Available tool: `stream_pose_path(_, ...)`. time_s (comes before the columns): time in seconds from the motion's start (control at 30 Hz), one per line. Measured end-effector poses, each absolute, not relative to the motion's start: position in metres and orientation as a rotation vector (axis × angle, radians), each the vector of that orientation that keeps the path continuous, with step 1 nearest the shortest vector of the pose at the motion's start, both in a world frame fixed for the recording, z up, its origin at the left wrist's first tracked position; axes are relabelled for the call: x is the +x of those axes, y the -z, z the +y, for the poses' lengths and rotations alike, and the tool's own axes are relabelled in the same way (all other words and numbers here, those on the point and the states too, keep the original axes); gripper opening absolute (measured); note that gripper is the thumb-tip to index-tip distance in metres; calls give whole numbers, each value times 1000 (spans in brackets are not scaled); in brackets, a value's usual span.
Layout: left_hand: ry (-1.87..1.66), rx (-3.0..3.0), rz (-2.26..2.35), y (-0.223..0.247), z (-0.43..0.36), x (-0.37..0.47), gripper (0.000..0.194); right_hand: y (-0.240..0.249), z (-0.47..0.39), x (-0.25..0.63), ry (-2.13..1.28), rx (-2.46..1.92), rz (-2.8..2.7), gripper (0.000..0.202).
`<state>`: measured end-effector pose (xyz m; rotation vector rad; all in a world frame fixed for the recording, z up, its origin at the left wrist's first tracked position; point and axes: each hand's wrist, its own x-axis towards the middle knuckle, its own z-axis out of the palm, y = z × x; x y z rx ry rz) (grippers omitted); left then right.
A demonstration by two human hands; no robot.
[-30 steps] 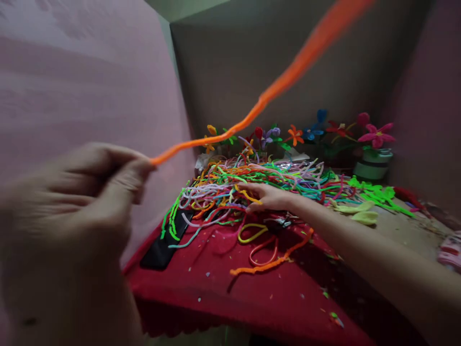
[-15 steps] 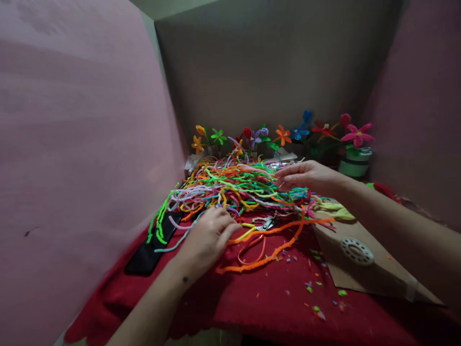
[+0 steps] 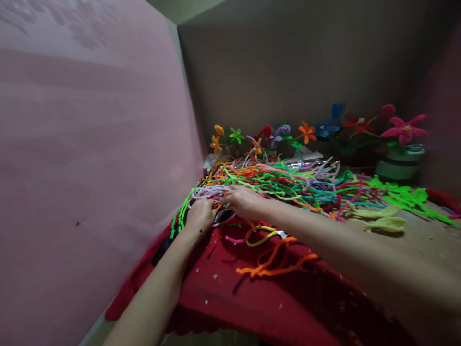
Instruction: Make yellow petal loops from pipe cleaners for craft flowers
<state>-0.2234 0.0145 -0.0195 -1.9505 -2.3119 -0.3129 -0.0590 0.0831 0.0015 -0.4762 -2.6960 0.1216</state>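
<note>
Right over the near edge of the heap of fuzzy stems (image 3: pixel 277 180), two bare hands are working side by side. The heap is lying at twelve o'clock from the person, its long axis running roughly nine to three, with single strands pointing every which way (far too tangled for me to count). Closer in, at five o'clock from the right hand (image 3: pixel 245 202), two orange stems (image 3: pixel 277 270) are crossing on the red cloth (image 3: pixel 223 298), one pointing toward two o'clock, the other nearly toward three. Green strands (image 3: pixel 182 211) are drooping beside the left hand (image 3: pixel 200 214), their ends pointing to seven. The left fingers are curling together among the stems; the right ones are bending close together, their tips touching the heap, and I can't tell whether either hand is pinching a strand. One yellow loop handle (image 3: pixel 260 239) is showing at about five from the right hand. Toward two o'clock, one large pink flower (image 3: pixel 405 132) is standing above one pale green jar (image 3: pixel 398 168).
</note>
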Motion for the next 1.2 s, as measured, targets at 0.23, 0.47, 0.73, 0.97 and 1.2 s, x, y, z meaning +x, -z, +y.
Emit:
stream_pose_path(0.23,416,-2065,-2132,6,18,-221,20,31,101,-80,79,-530,-2690,39)
stream_pose_path(0.47,873,-2280,-2090,-57,-15,-222,21,39,116,-83,72,-609,-2693,37)
stream_pose_path(0.73,1738,-1777,-1976,-109,-69,-213,5,33,114,-85,-175,-592,-2668,36)
stream_pose_path(0.97,1707,-2030,-1889,-83,-70,-164,9,-23,99,-26,-733,-728,-2395,40)
stream_pose_path(1.2,1155,-2580,-1572,-36,-59,-124,8,-35,28,83,-79,-599,-2164,40)
